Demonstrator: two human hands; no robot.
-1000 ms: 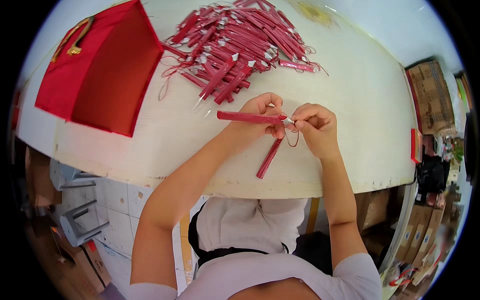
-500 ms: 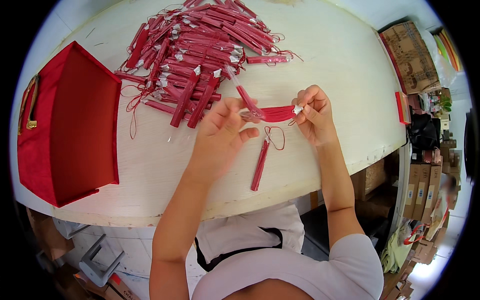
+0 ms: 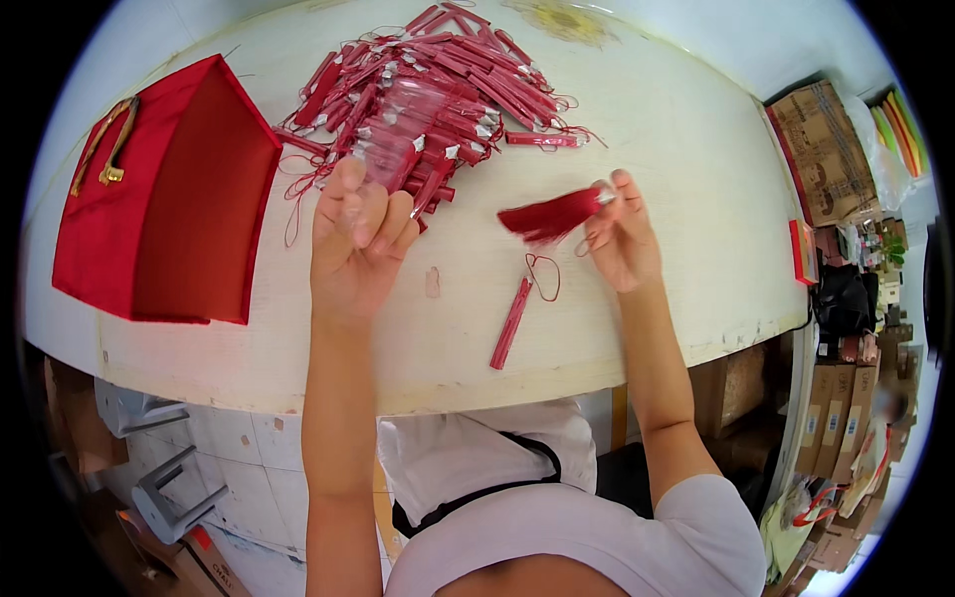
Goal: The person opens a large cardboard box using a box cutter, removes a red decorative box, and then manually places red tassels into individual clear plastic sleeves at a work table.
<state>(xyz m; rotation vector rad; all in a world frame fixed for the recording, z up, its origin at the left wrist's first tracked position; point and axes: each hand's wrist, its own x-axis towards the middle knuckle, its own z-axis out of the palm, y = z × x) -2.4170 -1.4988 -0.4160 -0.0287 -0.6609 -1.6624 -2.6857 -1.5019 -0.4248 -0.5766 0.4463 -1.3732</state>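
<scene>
Head view: person w/ both hands up over the tabletop (image 3: 657, 129), a bare red tassel in one, a clear sleeve in the other.

Right hand (image 3: 625, 234), right of centre: fingers pinched shut on the top end of the red tassel (image 3: 550, 216), fringe fanning out to the left, held just above the tabletop. Left hand (image 3: 360, 239), left of centre: fingers curled closed round a clear plastic sleeve (image 3: 393, 149) that sticks up toward the far side, over the near edge of a big pile of packed red tassels (image 3: 448, 80). Betw. the hands, nearer the person, one packed tassel (image 3: 511, 323) lies on the tabletop w/ its red cord loop (image 3: 543, 276) at the far end. Far left: open red box (image 3: 164, 204) w/ gold cord. Right, off the tabletop: cardboard cartons (image 3: 826, 149).
</scene>
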